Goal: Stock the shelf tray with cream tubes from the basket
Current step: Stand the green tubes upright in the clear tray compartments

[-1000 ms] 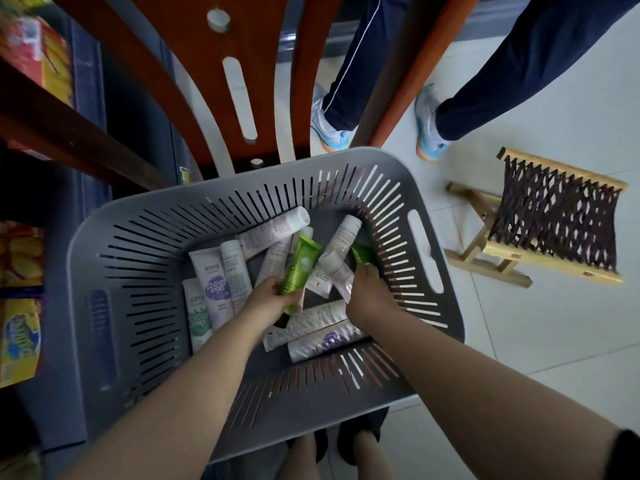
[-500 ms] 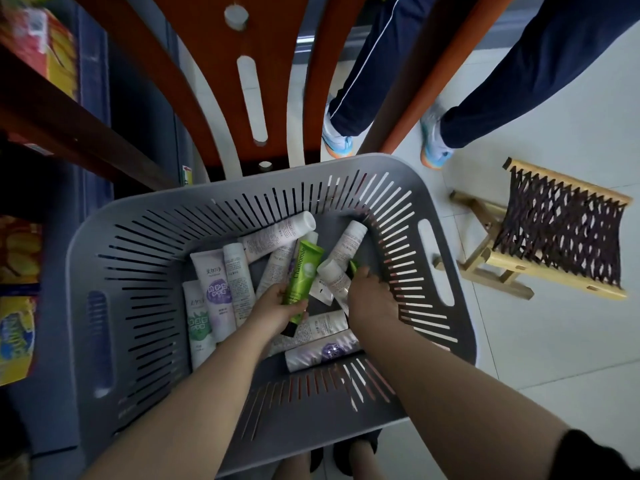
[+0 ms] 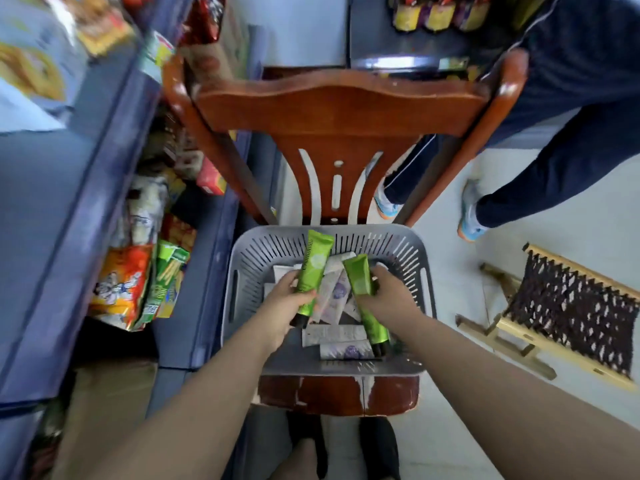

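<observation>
Head view: a green tube in each hand over the basket

Shelves [image 3: 104,209] of snack packets stand left of the left hand [image 3: 282,306], which grips one green tube [image 3: 311,271] near its dark cap, crimped end up. Between the hands, white tubes [image 3: 334,336] lie in the grey basket [image 3: 249,268] on a wooden chair [image 3: 339,112]. Just beside, the right hand [image 3: 388,299] holds the other green tube [image 3: 363,292], tilted. Well right of it, a folding stool [image 3: 568,306].

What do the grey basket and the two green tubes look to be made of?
Basket: apparently moulded plastic, matte grey, with evenly cut slots.
Green tubes, one in the left hand, one in the right hand: probably soft plastic, glossy, with flat crimped ends and dark caps.
</observation>
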Tool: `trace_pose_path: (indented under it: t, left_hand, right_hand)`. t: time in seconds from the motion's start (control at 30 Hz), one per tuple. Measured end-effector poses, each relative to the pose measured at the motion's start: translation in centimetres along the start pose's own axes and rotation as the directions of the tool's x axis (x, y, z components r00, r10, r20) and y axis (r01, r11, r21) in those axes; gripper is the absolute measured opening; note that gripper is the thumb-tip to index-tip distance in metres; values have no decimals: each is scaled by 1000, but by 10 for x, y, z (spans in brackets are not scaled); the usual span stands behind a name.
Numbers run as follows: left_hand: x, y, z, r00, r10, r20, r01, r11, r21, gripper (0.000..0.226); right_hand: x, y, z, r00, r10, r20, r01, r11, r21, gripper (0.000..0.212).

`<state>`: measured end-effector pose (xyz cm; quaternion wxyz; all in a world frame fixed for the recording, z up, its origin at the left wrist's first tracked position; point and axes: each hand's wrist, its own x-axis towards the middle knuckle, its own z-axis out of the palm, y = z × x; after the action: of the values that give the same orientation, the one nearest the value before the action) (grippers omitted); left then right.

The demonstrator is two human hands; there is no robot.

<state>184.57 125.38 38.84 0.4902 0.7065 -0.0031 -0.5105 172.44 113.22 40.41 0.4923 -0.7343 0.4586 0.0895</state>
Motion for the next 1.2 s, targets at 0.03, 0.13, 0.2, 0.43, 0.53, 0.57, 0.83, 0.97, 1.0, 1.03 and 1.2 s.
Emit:
trace_pose_path:
  t: [0.03, 0.13, 0.2, 0.43, 0.53, 0.57, 0.83, 0.97, 1.0, 1.03, 1.2]
  left_hand:
    - [-17, 8, 0, 999, 25, -29, -26, 999, -36, 30]
    - [-66, 28, -3, 981, 116, -154, -126, 991, -55, 24]
    - [-98, 42, -5, 962, 167, -214, -189, 978, -87, 18]
    - [-217, 93, -33, 877, 338, -341, -425, 876, -227, 11]
    - [-271, 108, -51, 817, 440, -374, -528, 831, -177, 12]
    - [-289, 114, -57, 787, 470, -401, -562, 813, -151, 13]
    - [-449, 154, -107, 519, 621, -588, -735, 675, 63, 15]
    - [-529, 161, -126, 351, 644, -680, -779, 604, 169, 18]
    - [-549, 159, -132, 308, 647, -698, -785, 587, 198, 18]
    - [-568, 157, -137, 271, 650, -710, -783, 578, 230, 19]
    - [-648, 133, -160, 156, 639, -754, -726, 592, 351, 24]
  right_hand:
    - [-12, -12, -9, 999, -43, 1, 42, 999, 27, 29]
    - [-45, -45, -31, 987, -159, -14, 159, 981, 109, 33]
    - [-65, -66, -41, 974, -226, -9, 224, 961, 161, 28]
    - [-135, -154, -56, 853, -520, 42, 495, 833, 246, 20]
    - [-175, -197, -57, 775, -626, 81, 571, 750, 335, 14]
    - [-188, -211, -55, 747, -659, 89, 590, 719, 368, 16]
    - [-309, -317, -49, 449, -872, 196, 687, 478, 547, 16]
    - [-376, -362, -33, 296, -932, 210, 681, 360, 637, 18]
    - [-392, -372, -27, 259, -941, 219, 668, 339, 662, 18]
    - [-410, -379, -21, 223, -948, 229, 660, 319, 680, 18]
    - [-480, -402, 12, 67, -962, 266, 608, 250, 753, 17]
